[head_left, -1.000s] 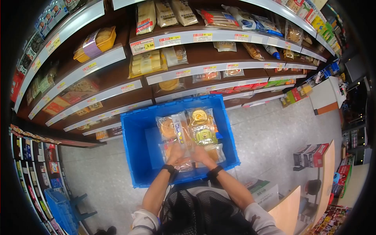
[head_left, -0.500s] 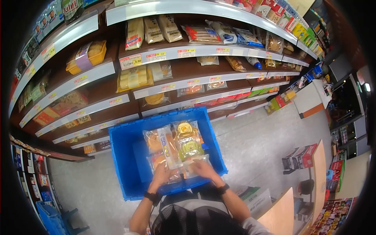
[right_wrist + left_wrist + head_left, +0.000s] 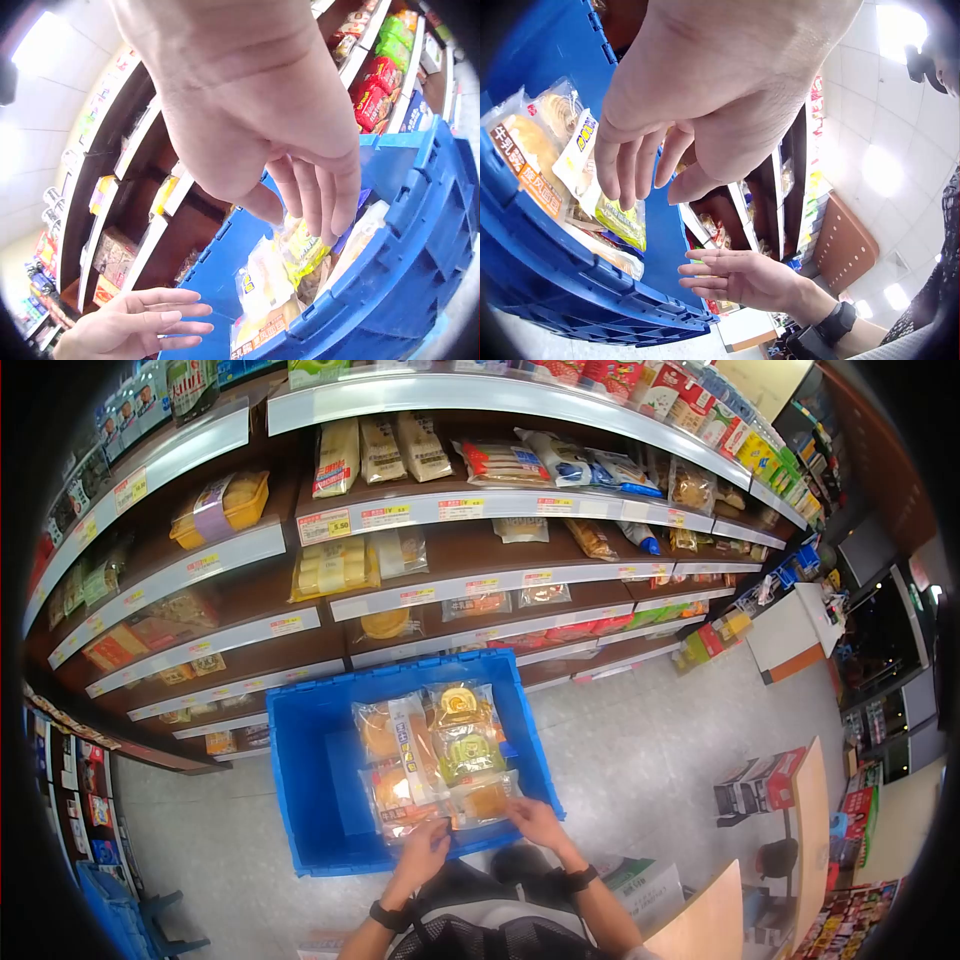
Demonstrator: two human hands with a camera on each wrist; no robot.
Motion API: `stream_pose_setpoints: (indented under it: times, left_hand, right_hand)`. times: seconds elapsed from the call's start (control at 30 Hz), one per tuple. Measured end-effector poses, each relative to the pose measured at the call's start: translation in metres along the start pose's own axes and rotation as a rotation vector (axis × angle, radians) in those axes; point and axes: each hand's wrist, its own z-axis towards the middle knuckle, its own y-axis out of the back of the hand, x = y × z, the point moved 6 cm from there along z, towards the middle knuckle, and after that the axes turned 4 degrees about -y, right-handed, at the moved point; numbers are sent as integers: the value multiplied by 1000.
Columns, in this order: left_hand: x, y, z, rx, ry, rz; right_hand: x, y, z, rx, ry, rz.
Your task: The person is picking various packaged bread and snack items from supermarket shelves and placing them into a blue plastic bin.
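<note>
Several packaged breads lie in a blue crate (image 3: 330,800) in the head view, among them a green-labelled pack (image 3: 468,752), a round yellow one (image 3: 459,703) and a pack with a white strip (image 3: 408,745). My left hand (image 3: 425,850) hovers at the crate's near edge, fingers loosely bent and holding nothing. To the right, my right hand (image 3: 540,826) is over the near right corner, beside a brown bread pack (image 3: 484,800), its fingers relaxed and empty. The left wrist view shows the left hand (image 3: 705,97) above the packs; the right wrist view shows the right hand (image 3: 270,120) likewise.
Behind the crate stand shelves (image 3: 480,505) with bagged breads and price tags. A blue folded crate (image 3: 115,905) is at the lower left. At the right are a wooden panel (image 3: 800,830), dark-and-red boxes (image 3: 765,785) and a carton (image 3: 640,895) near the person.
Both hands have drawn back from the packs toward the near edge and moved apart, uncovering the brown bread pack. The crate appears lower and farther left as the head view shifts.
</note>
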Motion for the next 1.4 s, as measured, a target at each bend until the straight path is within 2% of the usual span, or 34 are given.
stream_pose_setpoints:
  times: [0.23,0.3,0.4,0.57,0.63,0.7,0.77,0.8,0.87,0.93,1.0,1.17,1.23,1.3,1.4]
  left_hand:
    - [-28,-51,-3,-71,8,76]
    - [-31,-74,-4,-99,-13,100]
    - [-44,-120,-2,-111,0,-28]
    - [-67,-205,-4,-58,-29,72]
    - [-96,-237,5,113,-163,251]
    - [-124,-256,9,337,-205,234]
    - [-144,-263,19,396,-235,232]
    - [-157,-263,26,391,-226,252]
    - [-192,-262,42,340,-338,332]
    - [-197,-270,62,347,-292,324]
    - [-193,-284,86,377,-249,289]
    - [-179,-324,161,466,-244,221]
    - [-188,-340,197,479,-240,181]
    - [-209,-349,240,439,-315,227]
    - [-247,-354,292,408,-348,154]
  right_hand:
    - [-3,50,-22,96,68,61]
    - [-20,73,-35,105,108,75]
    - [-43,126,-62,55,189,91]
    - [-112,212,-85,-34,140,77]
    - [-118,240,-88,-72,140,43]
    - [-123,260,-83,-122,100,123]
    - [-124,271,-69,-132,144,177]
    - [-126,273,-63,-152,164,227]
    - [-129,270,-55,-144,167,288]
    - [-129,278,-47,-159,166,337]
    - [-130,286,-40,-19,133,358]
    - [-151,370,-6,-186,33,285]
    - [-152,406,9,-254,-8,274]
    - [-148,440,25,-290,-103,369]
    - [-139,473,57,-253,-195,483]
